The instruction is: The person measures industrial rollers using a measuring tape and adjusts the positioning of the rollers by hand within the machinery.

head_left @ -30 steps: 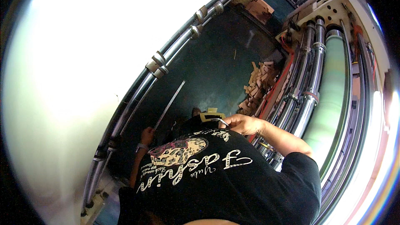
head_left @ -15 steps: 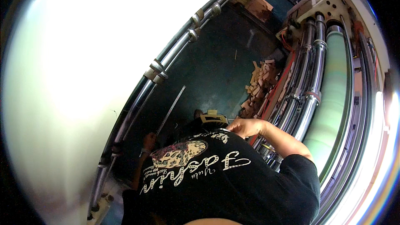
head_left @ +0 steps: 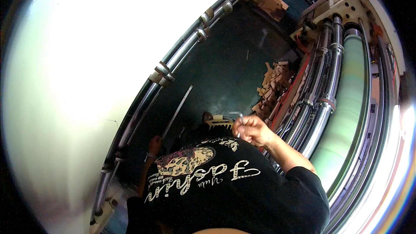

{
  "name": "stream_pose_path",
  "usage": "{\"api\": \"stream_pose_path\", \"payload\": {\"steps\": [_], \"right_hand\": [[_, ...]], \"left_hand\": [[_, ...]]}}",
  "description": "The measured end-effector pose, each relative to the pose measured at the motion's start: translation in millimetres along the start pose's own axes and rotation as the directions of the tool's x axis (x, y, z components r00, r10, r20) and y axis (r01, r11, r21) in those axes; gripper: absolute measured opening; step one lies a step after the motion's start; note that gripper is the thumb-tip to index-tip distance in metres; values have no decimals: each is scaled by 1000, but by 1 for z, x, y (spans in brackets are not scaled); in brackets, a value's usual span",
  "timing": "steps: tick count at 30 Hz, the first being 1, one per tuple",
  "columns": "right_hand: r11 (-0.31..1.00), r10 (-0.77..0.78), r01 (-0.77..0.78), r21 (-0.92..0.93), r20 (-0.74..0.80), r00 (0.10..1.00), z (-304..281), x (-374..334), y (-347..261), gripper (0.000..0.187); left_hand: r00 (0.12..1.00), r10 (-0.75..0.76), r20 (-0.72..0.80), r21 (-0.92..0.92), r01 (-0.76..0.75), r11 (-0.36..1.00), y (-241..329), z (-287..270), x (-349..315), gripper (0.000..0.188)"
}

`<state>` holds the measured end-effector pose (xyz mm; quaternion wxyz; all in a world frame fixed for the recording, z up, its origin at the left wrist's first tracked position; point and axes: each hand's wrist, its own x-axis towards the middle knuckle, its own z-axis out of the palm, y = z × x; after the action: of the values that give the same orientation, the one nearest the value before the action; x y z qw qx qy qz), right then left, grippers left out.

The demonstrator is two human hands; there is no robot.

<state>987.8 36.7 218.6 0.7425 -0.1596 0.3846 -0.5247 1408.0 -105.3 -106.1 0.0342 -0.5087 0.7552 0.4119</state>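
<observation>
My left hand [head_left: 154, 144], dim at the lower left, is closed around the near end of a long, narrow pale ruler [head_left: 177, 112] with fine marks along it. The ruler slants up and away over the dark floor. In front of my black printed T-shirt [head_left: 242, 190], my right hand [head_left: 254, 131] is raised with its fingers pinched. They grip a thin, bent metal tool [head_left: 241, 118] whose upper end sticks out above the fingers. A pale tip shows below them. The tool's exact kind is unclear.
A bright white sheet or web [head_left: 78, 82] fills the left, edged by metal rods with collars [head_left: 164, 73]. On the right run steel shafts [head_left: 323, 112] and a pale green roller [head_left: 350, 86]. Cardboard scraps [head_left: 275, 82] lie heaped on the floor beside a red hose [head_left: 299, 76].
My right hand has moved slightly down and turned away from the chest, bringing the bent tool into view. My left hand and the ruler have hardly moved.
</observation>
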Motion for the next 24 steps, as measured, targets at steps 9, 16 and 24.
{"api": "stream_pose_path", "payload": {"steps": [9,16,24], "right_hand": [[932,-41,81,-352,122,992,-11,9,17,24],[695,-196,302,-653,232,953,-17,21,31,17],[599,-624,148,-787,-344,701,-40,75,-41,19]], "left_hand": [[998,-57,17,-44,57,997,6,-1,-3,30],[1000,-21,-15,-41,20,999,-29,27,3,22],[999,17,42,-217,-7,976,-43,30,5,17]]}}
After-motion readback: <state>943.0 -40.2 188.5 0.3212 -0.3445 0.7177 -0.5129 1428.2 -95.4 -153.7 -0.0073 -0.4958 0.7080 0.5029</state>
